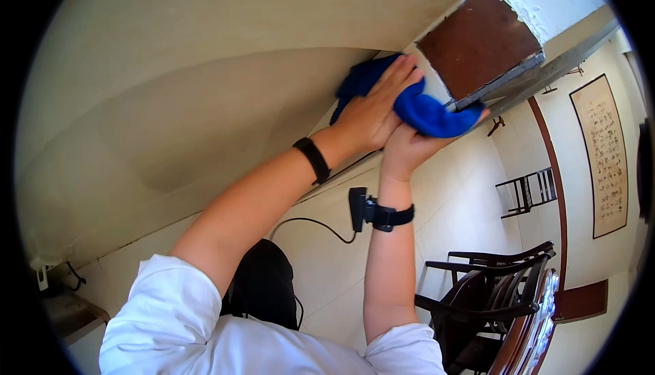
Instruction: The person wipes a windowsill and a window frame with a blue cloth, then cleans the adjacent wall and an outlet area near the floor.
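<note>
My left hand [369, 111] lies with its fingers extended over a blue cloth [435, 114], pressing it against a pale surface beside the cream panel. The cloth bunches out on both sides of those fingers. My right hand [414, 144] is just below and to the right, touching the left one. The cloth is draped over its fingers, and a fingertip shows past the cloth's right end; the rest of its fingers are hidden. A reddish-brown square panel [481, 40] with rough edges adjoins the cloth's upper right side.
A large cream panel [204, 22] fills the upper left. Dark wooden chairs [481, 303] stand at the lower right, with another chair [529, 193] farther off. A framed calligraphy scroll [604, 155] hangs on the right wall. A black cable [317, 224] runs from a wrist-mounted device [358, 210].
</note>
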Demonstrator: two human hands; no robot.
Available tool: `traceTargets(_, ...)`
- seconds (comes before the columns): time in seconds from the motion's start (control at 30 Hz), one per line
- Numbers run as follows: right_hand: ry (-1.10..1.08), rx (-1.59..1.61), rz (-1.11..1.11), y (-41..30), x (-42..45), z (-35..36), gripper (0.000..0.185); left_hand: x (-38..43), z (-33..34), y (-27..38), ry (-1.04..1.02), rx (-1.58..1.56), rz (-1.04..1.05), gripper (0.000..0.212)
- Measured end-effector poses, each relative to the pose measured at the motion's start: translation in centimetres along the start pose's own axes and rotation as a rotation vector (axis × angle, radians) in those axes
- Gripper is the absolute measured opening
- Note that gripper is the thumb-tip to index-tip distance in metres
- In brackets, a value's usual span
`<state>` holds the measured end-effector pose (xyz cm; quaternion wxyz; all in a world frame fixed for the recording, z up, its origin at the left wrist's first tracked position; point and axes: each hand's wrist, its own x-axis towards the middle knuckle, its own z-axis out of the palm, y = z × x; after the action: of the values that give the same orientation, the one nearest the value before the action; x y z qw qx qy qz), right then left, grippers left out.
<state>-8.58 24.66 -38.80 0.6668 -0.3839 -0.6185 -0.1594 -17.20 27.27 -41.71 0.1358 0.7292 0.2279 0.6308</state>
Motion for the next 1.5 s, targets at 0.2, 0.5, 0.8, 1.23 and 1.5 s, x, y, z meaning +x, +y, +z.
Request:
traceTargets(0.2, -0.073, -0.004, 0.13, 1.3, -7.4, -0.3, 0.085, -7.0, -0.2, -3.3, -0.078, 0.08, -0.087, 0.069)
traceTargets(0.5, -0.046, -0.178, -0.038, -0.4, 0.3, -0.3, 0.082, -12.4, 0.6, -3.5, -0.179, 0.137, -0.173, 0.066)
traceTargets(0.8, -0.098, -0.217, 0.025, 3.5, -11.8, 0.0, 0.094, -19.2, 3.8, -7.3, 0.031, -0.1, -0.398, 0.082)
traceTargets(1.23, -0.591, -0.246, 0.486, 6.2, -28.5, -2.9, 0.092, -26.6, 0.7, -9.7, -0.233, -0.087, -0.521, 0.065)
traceTargets(1.5, 0.018, -0.017, 0.174, 3.1, -10.9, -4.2, 0.041, -8.1, 2.3, -1.4, 0.066, -0.056, -0.072, 0.072)
